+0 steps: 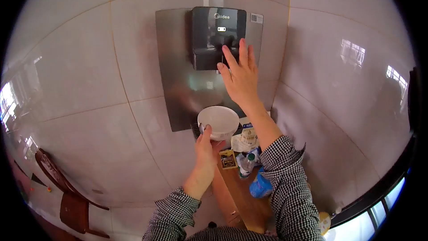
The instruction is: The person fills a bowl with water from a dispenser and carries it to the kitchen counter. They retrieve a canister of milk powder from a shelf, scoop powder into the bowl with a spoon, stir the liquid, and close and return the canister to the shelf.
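A wall-mounted water dispenser [207,15] has a dark glossy front with a small lit display, set on a silver back panel [176,80]. My right hand [242,78] is raised at its front with fingers spread. The index fingertip is at the dark panel; whether it presses cannot be told. Below the spout, my left hand [206,149] grips a white bowl [218,122] by its near left side. Beside my left thumb shows a small shiny metal piece, perhaps a spoon handle. The fingers under the bowl are partly hidden.
Under the dispenser stands a wooden cabinet [243,196] bearing a plastic bottle [246,167], a blue bag [260,186], a yellow-black packet [228,159] and a white packet [247,138]. A wooden chair [73,207] is at lower left. A tiled wall [339,89] closes the right side.
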The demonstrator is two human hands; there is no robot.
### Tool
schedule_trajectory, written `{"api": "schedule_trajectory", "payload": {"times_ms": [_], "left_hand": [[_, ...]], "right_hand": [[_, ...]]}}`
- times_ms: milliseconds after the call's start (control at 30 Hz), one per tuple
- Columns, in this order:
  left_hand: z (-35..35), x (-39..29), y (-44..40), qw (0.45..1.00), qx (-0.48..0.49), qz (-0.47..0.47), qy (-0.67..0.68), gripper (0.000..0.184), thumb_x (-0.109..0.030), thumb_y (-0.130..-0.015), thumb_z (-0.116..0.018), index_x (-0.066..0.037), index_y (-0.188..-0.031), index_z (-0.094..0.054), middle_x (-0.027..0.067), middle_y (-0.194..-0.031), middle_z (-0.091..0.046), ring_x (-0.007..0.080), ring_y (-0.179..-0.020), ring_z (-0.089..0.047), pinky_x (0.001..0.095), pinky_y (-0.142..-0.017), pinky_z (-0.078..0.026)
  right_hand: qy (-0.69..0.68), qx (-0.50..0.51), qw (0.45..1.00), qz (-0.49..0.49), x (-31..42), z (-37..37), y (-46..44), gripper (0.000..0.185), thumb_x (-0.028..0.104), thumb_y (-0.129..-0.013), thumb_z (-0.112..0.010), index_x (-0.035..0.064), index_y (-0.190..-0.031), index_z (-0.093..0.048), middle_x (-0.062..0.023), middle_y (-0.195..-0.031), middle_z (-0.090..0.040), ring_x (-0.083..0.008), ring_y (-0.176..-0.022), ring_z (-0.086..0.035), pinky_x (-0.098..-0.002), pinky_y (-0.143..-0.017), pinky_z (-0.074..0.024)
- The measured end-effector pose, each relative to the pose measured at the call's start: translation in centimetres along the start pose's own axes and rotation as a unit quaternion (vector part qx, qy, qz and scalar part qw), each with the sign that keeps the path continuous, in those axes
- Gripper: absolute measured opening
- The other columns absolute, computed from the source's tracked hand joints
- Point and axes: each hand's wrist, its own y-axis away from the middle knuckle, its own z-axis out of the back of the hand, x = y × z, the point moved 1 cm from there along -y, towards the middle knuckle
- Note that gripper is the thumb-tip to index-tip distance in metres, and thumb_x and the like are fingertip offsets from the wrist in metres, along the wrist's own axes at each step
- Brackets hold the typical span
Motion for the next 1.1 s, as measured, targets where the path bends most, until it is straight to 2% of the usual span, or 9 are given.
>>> {"api": "schedule_trajectory", "payload": {"times_ms": [267, 367, 500, 600, 667, 733, 800, 900, 1100], "left_hand": [[-0.6, -0.3, 0.7, 1.000, -0.014, -0.004, 0.009, 0.043, -0.036, -0.088, -0.062, -0.004, -0.114, -0.050, 0.0109, -0.110, -0.058, 0.0204, -0.095, -0.060, 0.0349, -0.075, -0.051], [-0.5, -0.1, 0.9, 1.000, -0.005, -0.022, 0.007, 0.043, -0.036, -0.088, -0.062, -0.004, -0.114, -0.050, 0.0101, -0.110, -0.058, 0.0203, -0.095, -0.059, 0.0354, -0.075, -0.051], [-0.4, 0.1, 0.9, 1.000, -0.017, -0.020, -0.010, 0.044, -0.037, -0.088, -0.062, -0.004, -0.115, -0.050, 0.0095, -0.110, -0.057, 0.0205, -0.098, -0.058, 0.0361, -0.076, -0.050], [-0.5, 0.3, 0.8, 0.999, -0.033, -0.017, -0.001, 0.045, -0.038, -0.088, -0.061, -0.004, -0.115, -0.051, 0.0098, -0.110, -0.057, 0.0200, -0.097, -0.057, 0.0355, -0.077, -0.050], [-0.5, 0.3, 0.8, 1.000, -0.017, -0.016, 0.003, 0.044, -0.037, -0.088, -0.061, -0.004, -0.115, -0.051, 0.0095, -0.109, -0.057, 0.0200, -0.095, -0.057, 0.0361, -0.077, -0.050], [-0.5, 0.1, 0.6, 1.000, 0.004, -0.017, 0.005, 0.048, -0.039, -0.090, -0.059, -0.003, -0.120, -0.048, 0.0112, -0.112, -0.054, 0.0223, -0.099, -0.055, 0.0385, -0.083, -0.048], [-0.4, 0.2, 0.6, 0.999, 0.031, -0.014, 0.003, 0.056, -0.041, -0.092, -0.055, -0.001, -0.129, -0.042, 0.0149, -0.119, -0.049, 0.0269, -0.108, -0.051, 0.0428, -0.096, -0.044], [-0.4, 0.2, 0.6, 1.000, 0.002, -0.009, 0.004, 0.054, -0.039, -0.092, -0.054, -0.002, -0.129, -0.041, 0.0148, -0.118, -0.048, 0.0272, -0.109, -0.051, 0.0419, -0.098, -0.043], [2.1, 0.7, 0.2, 0.993, -0.077, 0.007, 0.084, 0.050, -0.033, -0.092, -0.056, -0.004, -0.129, -0.040, 0.0161, -0.114, -0.047, 0.0277, -0.107, -0.052, 0.0434, -0.091, -0.048]], "right_hand": [[0.043, -0.007, 0.999, 0.000, -0.1, -1.6, -1.2, 0.042, 0.035, -0.089, -0.056, 0.0182, -0.127, -0.055, -0.0166, -0.149, -0.026, -0.0438, -0.134, -0.025, -0.0608, -0.099, -0.0296], [0.013, 0.008, 1.000, 0.001, -0.2, -0.7, -1.5, 0.042, 0.032, -0.089, -0.057, 0.0147, -0.127, -0.055, -0.0182, -0.147, -0.029, -0.0434, -0.134, -0.026, -0.0579, -0.101, -0.0288], [-0.113, -0.045, 0.990, -0.073, -0.3, 1.0, 2.1, 0.046, 0.027, -0.087, -0.059, 0.0054, -0.127, -0.052, -0.0211, -0.145, -0.032, -0.0431, -0.131, -0.031, -0.0482, -0.105, -0.0282], [-0.217, -0.009, 0.957, -0.193, -0.2, 1.3, 9.4, 0.046, 0.023, -0.086, -0.059, 0.0052, -0.128, -0.051, -0.0225, -0.144, -0.033, -0.0428, -0.130, -0.033, -0.0482, -0.105, -0.0283], [-0.239, 0.025, 0.944, -0.224, 0.1, 1.1, 14.4, 0.050, 0.022, -0.084, -0.063, 0.0049, -0.129, -0.048, -0.0266, -0.143, -0.032, -0.0431, -0.129, -0.034, -0.0479, -0.105, -0.0288], [-0.287, 0.070, 0.920, -0.256, 0.1, 0.1, 17.9, 0.064, 0.026, -0.078, -0.071, 0.0060, -0.132, -0.044, -0.0324, -0.142, -0.028, -0.0435, -0.130, -0.033, -0.0470, -0.105, -0.0283], [-0.346, 0.077, 0.900, -0.252, 0.7, -0.4, 19.2, 0.068, 0.029, -0.074, -0.075, 0.0060, -0.130, -0.044, -0.0347, -0.142, -0.026, -0.0437, -0.131, -0.032, -0.0457, -0.103, -0.0308], [-0.371, 0.106, 0.887, -0.256, 0.5, -0.3, 19.2, 0.068, 0.032, -0.070, -0.080, 0.0061, -0.123, -0.045, -0.0366, -0.142, -0.025, -0.0439, -0.132, -0.031, -0.0440, -0.100, -0.0352], [-0.330, 0.131, 0.898, -0.258, 0.5, -0.1, 19.0, 0.059, 0.031, -0.067, -0.082, 0.0074, -0.109, -0.048, -0.0361, -0.140, -0.028, -0.0434, -0.130, -0.034, -0.0401, -0.093, -0.0410]]}}
